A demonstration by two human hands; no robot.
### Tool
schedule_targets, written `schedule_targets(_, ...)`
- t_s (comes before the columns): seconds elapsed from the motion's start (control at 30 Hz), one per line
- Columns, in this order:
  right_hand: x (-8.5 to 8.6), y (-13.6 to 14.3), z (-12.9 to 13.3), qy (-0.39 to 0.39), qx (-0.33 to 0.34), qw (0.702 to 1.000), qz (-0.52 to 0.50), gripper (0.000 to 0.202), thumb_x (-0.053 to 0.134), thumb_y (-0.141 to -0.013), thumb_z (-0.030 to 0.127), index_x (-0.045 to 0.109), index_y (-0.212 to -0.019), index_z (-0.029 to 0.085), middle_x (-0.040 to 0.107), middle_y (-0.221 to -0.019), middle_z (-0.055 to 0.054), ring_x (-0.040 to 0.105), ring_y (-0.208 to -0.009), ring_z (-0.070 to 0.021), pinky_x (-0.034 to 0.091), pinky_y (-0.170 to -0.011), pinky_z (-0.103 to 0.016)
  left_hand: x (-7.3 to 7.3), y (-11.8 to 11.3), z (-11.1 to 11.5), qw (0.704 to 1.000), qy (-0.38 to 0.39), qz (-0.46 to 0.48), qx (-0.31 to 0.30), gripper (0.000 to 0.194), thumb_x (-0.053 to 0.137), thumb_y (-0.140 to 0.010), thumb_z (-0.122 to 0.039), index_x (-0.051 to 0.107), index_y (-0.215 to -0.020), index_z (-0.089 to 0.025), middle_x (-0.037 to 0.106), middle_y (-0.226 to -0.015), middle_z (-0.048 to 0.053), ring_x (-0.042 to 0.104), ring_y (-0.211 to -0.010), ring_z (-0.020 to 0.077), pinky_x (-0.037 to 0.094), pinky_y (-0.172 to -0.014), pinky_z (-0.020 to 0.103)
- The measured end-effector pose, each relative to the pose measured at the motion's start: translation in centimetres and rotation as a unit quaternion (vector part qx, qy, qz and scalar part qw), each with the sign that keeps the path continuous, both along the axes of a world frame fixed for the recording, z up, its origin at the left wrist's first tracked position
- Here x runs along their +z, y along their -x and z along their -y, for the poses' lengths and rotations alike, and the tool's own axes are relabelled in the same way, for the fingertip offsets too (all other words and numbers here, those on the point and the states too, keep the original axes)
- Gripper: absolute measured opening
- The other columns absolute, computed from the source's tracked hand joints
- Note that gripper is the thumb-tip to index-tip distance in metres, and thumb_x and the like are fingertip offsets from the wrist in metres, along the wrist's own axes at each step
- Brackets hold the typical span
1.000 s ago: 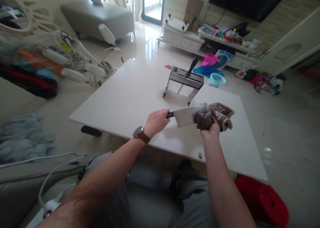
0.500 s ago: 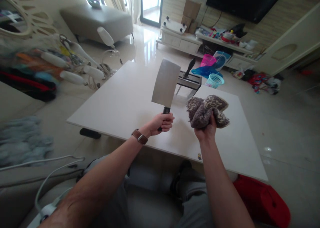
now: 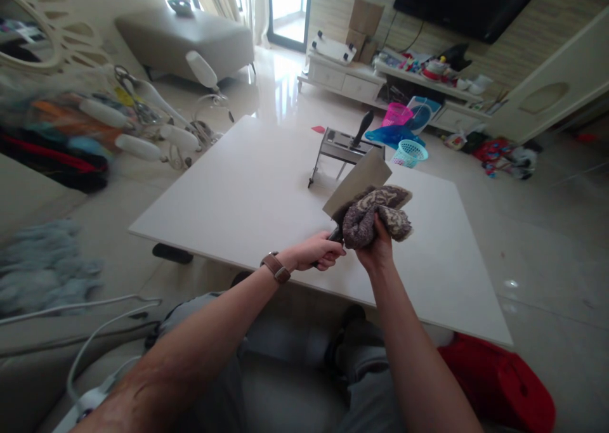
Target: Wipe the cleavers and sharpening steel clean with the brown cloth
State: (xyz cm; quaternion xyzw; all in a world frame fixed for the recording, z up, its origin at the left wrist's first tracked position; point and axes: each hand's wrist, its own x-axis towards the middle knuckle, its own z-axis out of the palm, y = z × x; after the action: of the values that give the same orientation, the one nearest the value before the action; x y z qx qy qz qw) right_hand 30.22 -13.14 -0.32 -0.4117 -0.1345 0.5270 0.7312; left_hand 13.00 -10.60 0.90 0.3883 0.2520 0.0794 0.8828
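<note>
My left hand (image 3: 321, 253) is closed round the black handle of a cleaver (image 3: 356, 186), whose broad steel blade tilts up to the right over the table. In my right hand (image 3: 378, 249) is a bunched brown and cream towel (image 3: 375, 214), gripped from below. The towel lies against the near face of the blade and covers part of its lower edge. Behind the blade stands a knife block (image 3: 328, 142) with metal legs and a dark top, and a black-handled knife (image 3: 364, 129) is set in it.
The white table (image 3: 228, 192) spreads under my hands. Beyond it are a teal basket (image 3: 410, 153), a pink basket (image 3: 397, 114) and a low TV cabinet (image 3: 354, 81). A lamp with white shades (image 3: 178, 137) stands at the left, and a red object (image 3: 504, 382) lies at lower right.
The cleaver has tipped from nearly upright toward the right. My right hand has brought the towel left onto the blade. More of the knife block now shows.
</note>
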Motion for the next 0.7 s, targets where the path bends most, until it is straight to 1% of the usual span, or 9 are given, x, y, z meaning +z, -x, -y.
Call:
schedule_targets(0.13,0.3,0.0,0.2,-0.011,-0.021,0.999,-0.039,0.026,0.079,-0.079,0.041,0.076,-0.1,0.026,0.08,-0.108,0.0,0.069,-0.122,-0.0219,0.05,-0.116,-0.045,0.0,-0.2,0.0,1.0,0.0,0.001,0.016,0.035,0.066,-0.075,-0.018,0.032,-0.071,-0.023,0.026,-0.053,-0.011,0.022,-0.04,0.0028,0.015,-0.04,0.016)
schedule_targets(0.2,0.3,0.1,0.2,-0.015,-0.026,0.999,-0.043,0.026,0.078,-0.079,0.043,0.075,-0.1,0.027,0.08,-0.108,0.0,0.069,-0.121,-0.0215,0.05,-0.116,-0.044,0.0,-0.3,0.1,1.0,0.0,0.001,0.021,0.034,0.066,-0.075,-0.018,0.032,-0.07,-0.023,0.026,-0.053,-0.011,0.021,-0.04,0.0028,0.015,-0.039,0.016)
schedule_targets(0.3,0.2,0.7,0.3,-0.008,-0.001,1.0,-0.022,0.028,0.08,-0.078,0.04,0.075,-0.101,0.026,0.08,-0.107,0.0,0.069,-0.119,-0.0216,0.05,-0.116,-0.045,-0.1,-0.5,0.3,1.0,-0.002,0.0,0.01,0.038,0.067,-0.074,-0.019,0.03,-0.068,-0.023,0.025,-0.051,-0.012,0.021,-0.04,0.0028,0.016,-0.038,0.017)
schedule_targets(0.43,0.2,1.1,0.2,0.014,0.034,0.999,-0.011,0.028,0.082,-0.075,0.035,0.075,-0.1,0.024,0.08,-0.103,0.0,0.073,-0.109,-0.022,0.054,-0.111,-0.046,-0.2,-0.5,0.4,1.0,-0.01,-0.004,-0.006,0.039,0.068,-0.072,-0.02,0.029,-0.069,-0.024,0.025,-0.049,-0.012,0.021,-0.039,0.0034,0.017,-0.037,0.017)
schedule_targets(0.5,0.5,1.0,0.2,0.015,0.017,1.0,-0.019,0.026,0.082,-0.074,0.032,0.076,-0.098,0.023,0.081,-0.102,0.0,0.073,-0.107,-0.0219,0.054,-0.11,-0.045,-0.2,-0.3,0.4,1.0,-0.013,-0.017,-0.013,0.036,0.067,-0.07,-0.018,0.031,-0.069,-0.024,0.027,-0.049,-0.012,0.022,-0.039,0.0036,0.018,-0.037,0.017)
schedule_targets(0.57,0.8,0.5,0.2,0.004,-0.025,0.999,-0.033,0.023,0.081,-0.075,0.031,0.076,-0.095,0.024,0.081,-0.101,0.0,0.073,-0.107,-0.0209,0.054,-0.111,-0.042,-0.2,-0.2,0.3,0.999,-0.021,-0.031,-0.026,0.033,0.066,-0.07,-0.018,0.033,-0.07,-0.024,0.03,-0.05,-0.012,0.024,-0.039,0.0038,0.019,-0.037,0.017)
schedule_targets(0.63,1.2,0.1,0.2,-0.016,-0.058,0.997,-0.051,0.021,0.079,-0.077,0.034,0.076,-0.095,0.025,0.081,-0.102,0.001,0.072,-0.11,-0.0195,0.052,-0.112,-0.039,-0.2,-0.2,0.4,0.998,-0.034,-0.036,-0.031,0.031,0.066,-0.071,-0.018,0.036,-0.072,-0.023,0.032,-0.05,-0.011,0.026,-0.039,0.0043,0.021,-0.037,0.017)
schedule_targets(0.7,1.4,-0.3,0.3,-0.038,-0.061,0.995,-0.064,0.022,0.077,-0.079,0.039,0.076,-0.097,0.026,0.08,-0.105,0.001,0.07,-0.116,-0.019,0.051,-0.113,-0.039,-0.3,-0.4,0.5,0.998,-0.041,-0.031,-0.027,0.03,0.066,-0.072,-0.019,0.036,-0.073,-0.023,0.033,-0.051,-0.011,0.027,-0.04,0.0046,0.023,-0.037,0.017)
